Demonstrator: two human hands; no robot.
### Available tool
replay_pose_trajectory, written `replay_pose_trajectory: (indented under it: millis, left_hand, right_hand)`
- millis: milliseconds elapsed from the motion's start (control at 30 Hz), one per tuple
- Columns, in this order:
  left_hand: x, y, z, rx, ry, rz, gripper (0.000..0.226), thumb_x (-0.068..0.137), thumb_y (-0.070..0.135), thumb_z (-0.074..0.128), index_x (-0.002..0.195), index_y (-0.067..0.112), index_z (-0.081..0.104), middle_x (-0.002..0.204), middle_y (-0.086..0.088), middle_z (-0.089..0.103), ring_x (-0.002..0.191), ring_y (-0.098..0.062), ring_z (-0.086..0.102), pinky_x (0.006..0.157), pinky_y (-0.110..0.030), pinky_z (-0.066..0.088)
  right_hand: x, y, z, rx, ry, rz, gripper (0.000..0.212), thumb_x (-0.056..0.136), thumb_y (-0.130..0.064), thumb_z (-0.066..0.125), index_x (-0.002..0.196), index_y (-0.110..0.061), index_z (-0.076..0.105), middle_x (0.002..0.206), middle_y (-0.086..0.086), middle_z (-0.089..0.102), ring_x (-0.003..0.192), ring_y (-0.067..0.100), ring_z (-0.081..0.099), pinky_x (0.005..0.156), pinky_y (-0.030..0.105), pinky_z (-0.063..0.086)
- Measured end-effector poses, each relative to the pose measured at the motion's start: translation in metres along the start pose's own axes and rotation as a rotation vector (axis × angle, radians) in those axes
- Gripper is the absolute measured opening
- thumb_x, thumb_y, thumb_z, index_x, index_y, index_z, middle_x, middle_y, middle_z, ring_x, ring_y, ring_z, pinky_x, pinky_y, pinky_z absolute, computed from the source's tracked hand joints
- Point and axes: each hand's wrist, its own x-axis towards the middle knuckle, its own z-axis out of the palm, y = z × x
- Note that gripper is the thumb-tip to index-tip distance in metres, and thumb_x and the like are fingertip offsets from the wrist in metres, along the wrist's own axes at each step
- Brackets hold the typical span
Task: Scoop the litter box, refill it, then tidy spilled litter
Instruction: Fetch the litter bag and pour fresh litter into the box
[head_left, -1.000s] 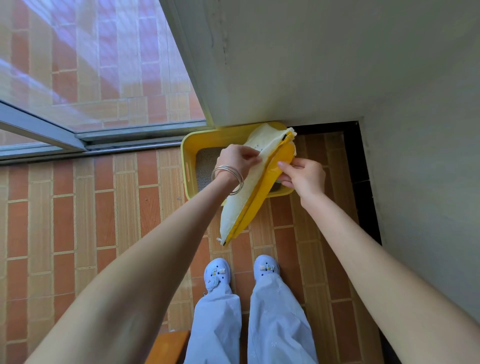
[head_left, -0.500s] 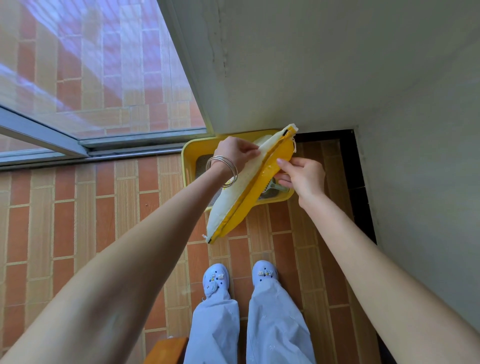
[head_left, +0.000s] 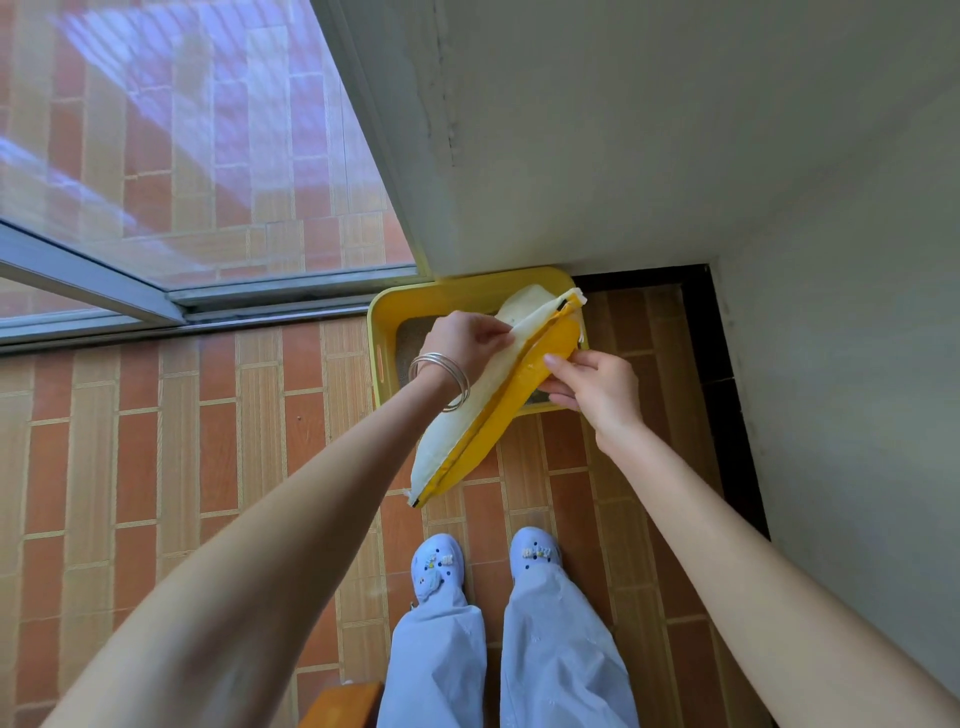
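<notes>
A yellow litter box (head_left: 383, 332) with grey litter inside sits on the tiled floor in the corner by the wall. Above it I hold a yellow and cream litter bag (head_left: 498, 410), tilted with its top edge toward the wall. My left hand (head_left: 462, 338) pinches the cream side of the bag's top edge; silver bangles ring that wrist. My right hand (head_left: 592, 384) grips the yellow side of the same edge. The bag hides much of the box's inside.
A white wall (head_left: 623, 130) rises behind and to the right of the box. A sliding glass door with a metal track (head_left: 208, 306) runs along the left. My feet in blue clogs (head_left: 436, 566) stand just short of the box. A wooden corner (head_left: 343, 701) shows at the bottom.
The bag has shifted slightly in my hands above the box, its lower end swinging a little left. Both hands keep their hold on the top edge.
</notes>
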Motion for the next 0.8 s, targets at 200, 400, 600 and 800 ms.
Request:
replay_pose_trajectory:
  millis: [200,400,600,800]
  left_hand:
    - [-0.021,-0.019,0.010,0.009,0.005,0.015,0.021,0.086,0.030,0.066,0.101,0.016,0.073,0.093,-0.002,0.073,0.074,-0.008,0.061,0.073,-0.028,0.053]
    - [-0.020,-0.013,0.007,0.043,0.031,0.055,0.023,0.087,0.032,0.064,0.103,0.018,0.073,0.096,-0.001,0.072,0.085,-0.015,0.066,0.078,-0.033,0.054]
    - [-0.040,-0.023,0.002,0.135,0.063,0.154,0.017,0.087,0.032,0.065,0.096,0.022,0.075,0.088,0.002,0.073,0.078,-0.015,0.065,0.068,-0.032,0.053]
    - [-0.073,-0.053,0.023,0.252,0.089,0.391,0.021,0.084,0.036,0.060,0.073,0.025,0.074,0.066,0.008,0.067,0.061,-0.017,0.064,0.046,-0.023,0.047]
  right_hand:
    - [-0.009,0.012,-0.014,-0.039,-0.117,0.019,0.027,0.086,-0.021,0.066,0.110,-0.009,0.062,0.095,0.010,0.071,0.083,0.018,0.070,0.069,0.025,0.058]
    - [-0.012,0.011,-0.009,0.011,-0.180,0.013,0.022,0.088,-0.015,0.061,0.109,-0.006,0.061,0.100,0.013,0.070,0.085,0.017,0.069,0.073,0.026,0.058]
    - [-0.013,0.002,-0.018,0.058,-0.289,0.080,0.040,0.079,-0.045,0.059,0.109,-0.017,0.062,0.105,0.007,0.069,0.097,0.021,0.066,0.085,0.039,0.054]
    - [0.003,-0.003,-0.012,-0.009,-0.195,0.210,0.041,0.088,-0.049,0.053,0.112,-0.017,0.056,0.108,0.001,0.063,0.096,0.021,0.062,0.067,0.032,0.051]
